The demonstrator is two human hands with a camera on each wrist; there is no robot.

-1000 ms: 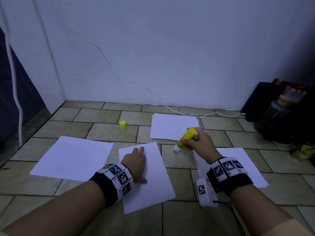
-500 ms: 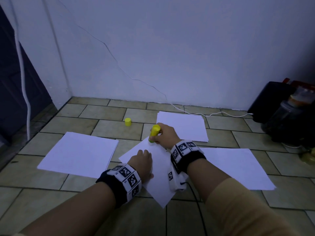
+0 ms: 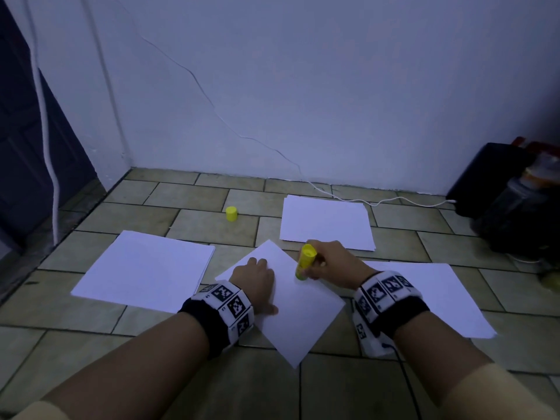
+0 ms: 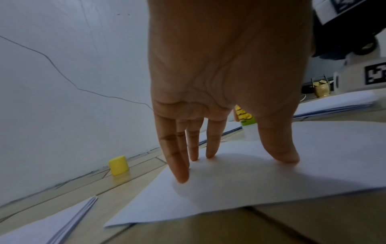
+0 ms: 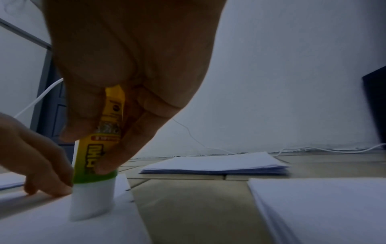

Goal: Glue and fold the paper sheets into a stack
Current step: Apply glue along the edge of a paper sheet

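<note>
Where half a second ago the glue stick [image 3: 306,262] was at the sheet's [image 3: 298,310] far corner, its tip is now pressed nearer the middle, gripped by the right hand [image 3: 328,262]. Left fingers [image 4: 211,145] lie straight, pinning the sheet to the floor; gluing is judged underway.

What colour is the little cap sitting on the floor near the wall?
The cap is plain yellow, matching the glue stick. The left wrist view shows it best.
</note>
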